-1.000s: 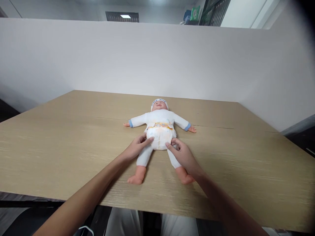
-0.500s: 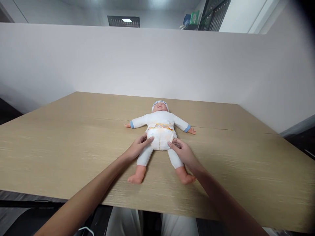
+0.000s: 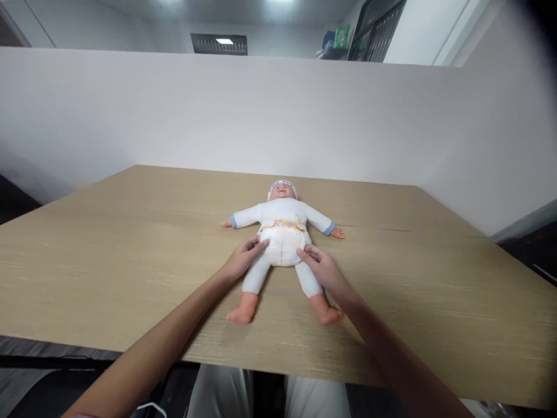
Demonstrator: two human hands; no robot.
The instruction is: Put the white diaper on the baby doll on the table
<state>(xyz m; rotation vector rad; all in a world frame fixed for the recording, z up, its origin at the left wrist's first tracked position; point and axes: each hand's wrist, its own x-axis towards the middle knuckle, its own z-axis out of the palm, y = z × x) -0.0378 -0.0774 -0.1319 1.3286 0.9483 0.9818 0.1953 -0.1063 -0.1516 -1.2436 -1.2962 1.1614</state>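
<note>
A baby doll (image 3: 284, 213) in a white suit and white cap lies on its back on the wooden table (image 3: 108, 255), arms spread, bare feet toward me. It wears a white diaper (image 3: 285, 244) with a yellow printed waistband. My left hand (image 3: 242, 259) pinches the diaper's left edge at the doll's hip. On the other side, my right hand (image 3: 322, 269) has its fingers closed on the diaper's right edge above the thigh.
A white partition wall (image 3: 278, 116) stands right behind the table's far edge. The table's near edge runs just above my lap. Dark floor shows at both sides, and shelving with a green packet (image 3: 343, 36) sits beyond the partition.
Both hands stay on the diaper's sides; my right hand's fingers have shifted slightly inward along the edge. The view has tilted a little.
</note>
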